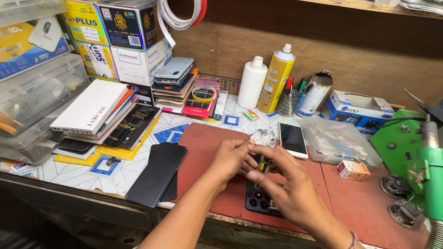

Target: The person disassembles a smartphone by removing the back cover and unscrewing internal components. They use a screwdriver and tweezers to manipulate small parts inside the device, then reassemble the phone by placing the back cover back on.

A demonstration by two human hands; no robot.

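Bench: tiled worktop (115, 177) with a red rubber mat (203, 161) over its middle; stacked boxes and clear plastic bins crowd the left side.
Green machine (415, 157): stands at the right edge, well apart from the hands.
Black glass panel (157, 173): lies flat, left of the mat, long axis running toward the near-left corner.
Bottles: white plastic bottle (252, 82) and yellow spray can (276, 83) stand upright at the back wall.
Work piece: dark phone body with round camera openings (260, 200), flat on the mat near the front edge, largely covered by the right hand. Long axis looks to run front to back, camera end nearest the person; its far end is hidden.
White phone with dark screen (293, 139): face up, just behind the hands, untouched.
Left hand (230, 159): fingers curled narrow, tips pinched at something small by the crumpled white wad (264, 137); what they grip I cannot tell.
Right hand (288, 193): fingers bent around a yellow-and-black tool handle (266, 164), held upright.
Progress: phone body lies bare, back up. By my reading the work is in its middle, refitting left.
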